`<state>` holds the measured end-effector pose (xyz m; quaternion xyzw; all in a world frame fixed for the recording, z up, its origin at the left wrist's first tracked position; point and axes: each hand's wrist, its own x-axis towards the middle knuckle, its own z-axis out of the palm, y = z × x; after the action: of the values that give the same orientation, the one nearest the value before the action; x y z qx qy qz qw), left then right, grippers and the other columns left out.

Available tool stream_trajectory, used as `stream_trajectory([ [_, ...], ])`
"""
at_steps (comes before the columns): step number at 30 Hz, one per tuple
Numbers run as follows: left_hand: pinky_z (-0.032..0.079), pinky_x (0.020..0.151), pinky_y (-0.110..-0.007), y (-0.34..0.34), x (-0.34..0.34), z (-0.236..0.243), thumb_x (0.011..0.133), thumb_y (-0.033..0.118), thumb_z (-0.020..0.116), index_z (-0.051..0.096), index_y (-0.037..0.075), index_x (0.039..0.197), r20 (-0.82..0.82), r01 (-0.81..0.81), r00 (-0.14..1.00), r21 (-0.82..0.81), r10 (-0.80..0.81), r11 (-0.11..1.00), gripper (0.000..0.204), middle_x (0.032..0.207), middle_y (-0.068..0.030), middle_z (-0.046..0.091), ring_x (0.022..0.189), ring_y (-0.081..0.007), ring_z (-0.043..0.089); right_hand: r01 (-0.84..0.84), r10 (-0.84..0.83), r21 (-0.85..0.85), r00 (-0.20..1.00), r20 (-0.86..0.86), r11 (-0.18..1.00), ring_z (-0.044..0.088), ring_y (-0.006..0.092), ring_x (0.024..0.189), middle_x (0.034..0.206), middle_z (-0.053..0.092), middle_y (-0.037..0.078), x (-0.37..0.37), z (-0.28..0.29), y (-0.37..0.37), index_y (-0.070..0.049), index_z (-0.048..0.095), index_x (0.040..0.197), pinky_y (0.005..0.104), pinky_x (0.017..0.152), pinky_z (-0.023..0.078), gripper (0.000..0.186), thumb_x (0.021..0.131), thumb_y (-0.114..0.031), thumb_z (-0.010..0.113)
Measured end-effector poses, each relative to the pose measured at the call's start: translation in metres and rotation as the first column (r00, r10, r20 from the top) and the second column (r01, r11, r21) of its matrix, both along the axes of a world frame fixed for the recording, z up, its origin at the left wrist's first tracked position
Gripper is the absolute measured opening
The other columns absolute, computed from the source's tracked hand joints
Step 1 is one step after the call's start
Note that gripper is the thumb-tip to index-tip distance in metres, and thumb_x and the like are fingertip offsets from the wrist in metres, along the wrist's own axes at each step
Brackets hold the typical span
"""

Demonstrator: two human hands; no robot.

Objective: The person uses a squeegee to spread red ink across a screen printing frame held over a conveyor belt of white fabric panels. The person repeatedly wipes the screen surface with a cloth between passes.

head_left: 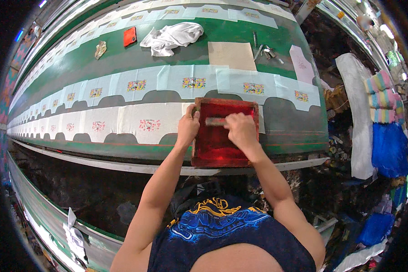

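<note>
A wooden screen-printing frame [258,117] with red ink across its mesh lies at the table's near edge, over the end of a row of white fabric pieces [131,113]. My left hand [189,126] is closed on the frame's left rim. Inside the frame my right hand [241,130] grips a squeegee [215,121], its flat end pointing left above the red mesh. Pink-and-red cartoon prints show on the white pieces left of the frame. What lies directly under the frame is hidden.
Behind runs a row of pale blue pieces [170,78] with colourful prints. Farther back on the green table [99,68] lie a crumpled white cloth [172,38], a red phone-shaped object [130,37], a beige sheet [231,55] and small tools [268,53]. Blue bags [390,149] stand at right.
</note>
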<state>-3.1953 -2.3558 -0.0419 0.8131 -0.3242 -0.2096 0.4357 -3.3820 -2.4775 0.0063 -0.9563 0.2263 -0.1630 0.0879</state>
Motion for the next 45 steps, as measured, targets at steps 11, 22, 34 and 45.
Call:
stream_trajectory([
  [11,0.05,0.084,-0.059,-0.003,0.001,0.0,0.106,0.024,0.055,0.053,0.014,0.141,0.004,0.006,1.0,0.041,-0.006,0.999,0.036,0.103,-0.0316,0.07,0.099,-0.0516,0.067,-0.115,0.113,0.099,0.993,0.027,0.988,0.067,0.0264,0.091,0.093,0.071,0.004,-0.041,0.024,0.028,-0.012,0.069,0.089,0.0445,0.079,0.048,0.012,0.081,-0.019,0.076],
  [22,0.05,0.084,-0.059,0.0,0.003,-0.004,0.106,0.025,0.054,0.052,0.014,0.14,0.028,0.021,0.999,0.014,-0.021,1.0,0.036,0.103,-0.0311,0.07,0.099,-0.0518,0.066,0.054,-0.051,0.031,0.994,-0.094,0.998,0.066,0.0276,0.093,0.095,0.071,0.005,-0.03,0.005,0.019,-0.01,0.068,0.093,0.0453,0.08,0.048,0.011,0.083,-0.014,0.069],
  [34,0.052,0.09,-0.056,-0.003,0.005,-0.004,0.104,0.03,0.058,0.048,0.013,0.145,0.003,0.03,1.0,0.043,-0.03,0.999,0.045,0.108,-0.031,0.07,0.105,-0.0497,0.067,0.012,-0.024,0.232,0.999,0.049,0.973,0.067,0.0281,0.11,0.12,0.071,0.009,-0.098,0.024,0.106,-0.006,0.068,0.118,0.0435,0.096,0.046,0.035,0.089,-0.025,0.072],
  [45,0.055,0.095,-0.043,0.003,0.005,0.008,0.074,0.009,0.072,0.047,0.01,0.147,-0.05,0.043,0.998,0.033,-0.042,0.999,0.077,0.117,-0.0215,0.072,0.108,-0.0336,0.071,0.546,-0.667,0.578,0.745,-0.004,0.607,0.067,0.0386,0.104,0.111,0.07,0.02,-0.129,-0.042,0.057,0.002,0.068,0.119,0.0457,0.088,0.054,0.04,0.104,-0.034,0.063],
])
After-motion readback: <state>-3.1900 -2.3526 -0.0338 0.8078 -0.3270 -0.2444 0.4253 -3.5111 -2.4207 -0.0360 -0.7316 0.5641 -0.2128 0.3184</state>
